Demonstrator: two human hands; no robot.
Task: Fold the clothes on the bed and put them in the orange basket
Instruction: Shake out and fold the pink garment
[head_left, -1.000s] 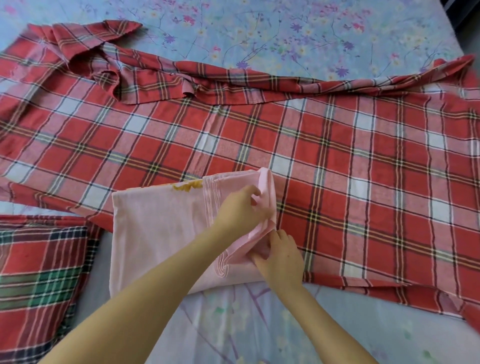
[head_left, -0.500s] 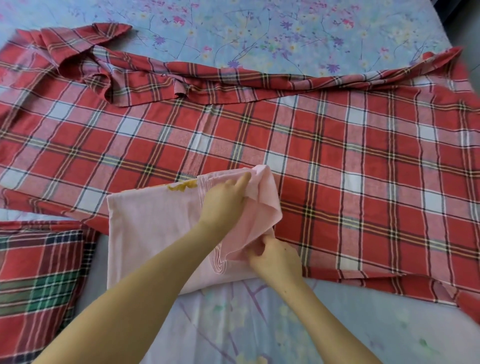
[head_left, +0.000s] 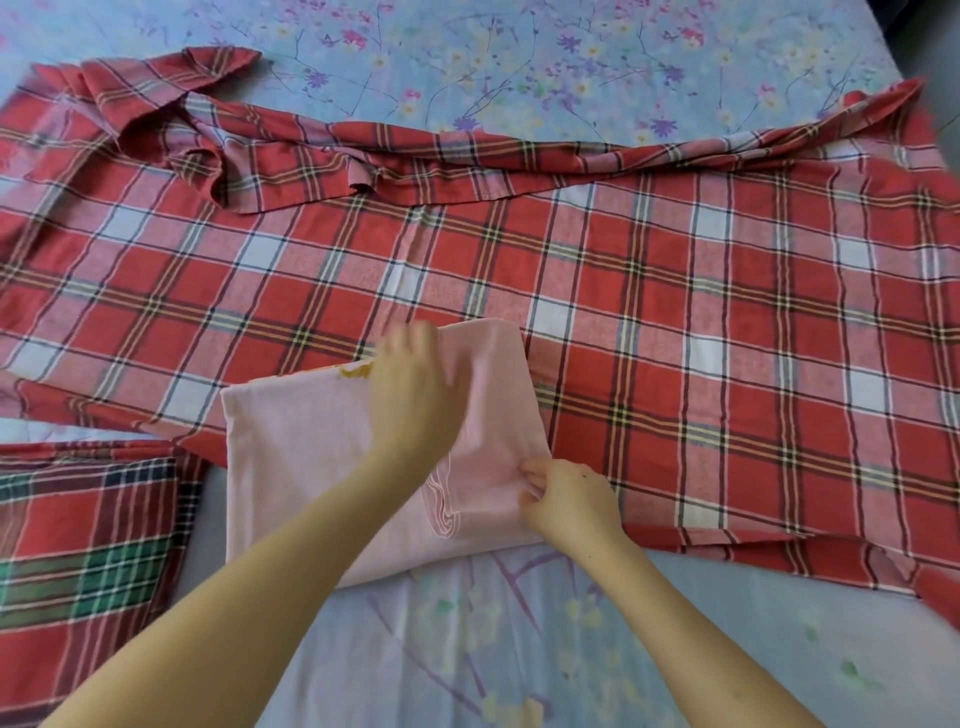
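A bedroom in a home, seen from over the bed (head_left: 779, 675).
We look down on a mattress-wide pale blue sheet (head_left: 519, 78) printed with flowers and twigs. Household laundry lies across it: a large red plaid cloth (head_left: 675, 312) spread wide, a pink garment (head_left: 296, 457) at the near edge, and a folded plaid piece (head_left: 88, 545) at the near left corner.

Left hand (head_left: 410, 395) slid up, flattening pink garment (head_left: 291, 447) flap.
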